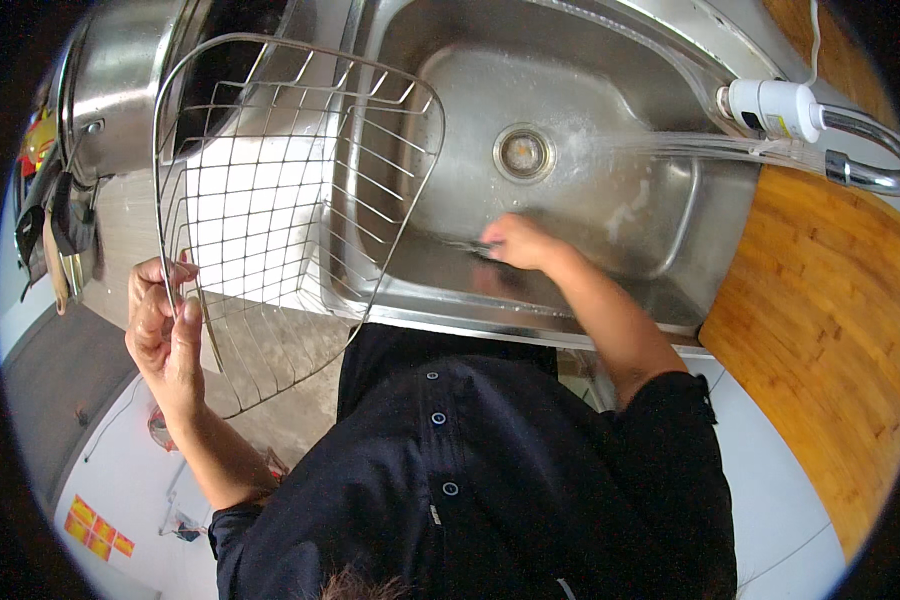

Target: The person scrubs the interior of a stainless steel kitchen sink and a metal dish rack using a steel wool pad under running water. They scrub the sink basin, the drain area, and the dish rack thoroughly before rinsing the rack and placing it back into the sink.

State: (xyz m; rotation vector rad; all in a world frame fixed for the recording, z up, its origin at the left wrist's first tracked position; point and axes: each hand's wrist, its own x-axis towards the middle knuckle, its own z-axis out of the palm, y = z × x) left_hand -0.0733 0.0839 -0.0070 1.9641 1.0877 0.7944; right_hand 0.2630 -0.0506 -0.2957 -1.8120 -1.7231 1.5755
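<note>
My left hand (pixel 163 330) pinches the near-left rim of a wire basket (pixel 157 142), a metal grid with a curved rim. It is raised and tilted, partly over the left edge of the stainless steel sink (pixel 457 97). Inside the sink, low over its near side, my right hand (pixel 523 241) has its fingers closed around a thin object (pixel 469 244). Blur hides what that object is. Water (pixel 667 142) runs from the chrome faucet (pixel 862 171) toward the round drain (pixel 525 154), beyond my right hand.
A large steel pot (pixel 116 82) stands at the upper left, with dark-handled utensils (pixel 67 214) beside it. To the right of the sink lies a wooden worktop (pixel 825 315). A white cylindrical fitting (pixel 776 109) sits at the faucet. The sink's front edge (pixel 495 319) runs before my body.
</note>
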